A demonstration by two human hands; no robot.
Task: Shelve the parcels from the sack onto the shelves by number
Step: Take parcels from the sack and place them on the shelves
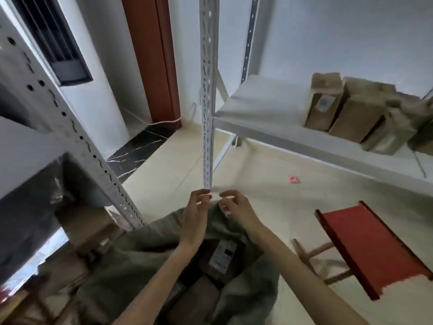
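Parcels [220,256] lie inside the soft grey sack [131,259], below both hands. Left hand [195,219] and right hand [236,207] pinch its far rim. Cardboard looks stiff and light; best gripped by the edges.

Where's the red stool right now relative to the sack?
In the head view the red stool stands on the floor at lower right, to the right of the open sack and the right hand, in front of the shelf holding cardboard boxes.
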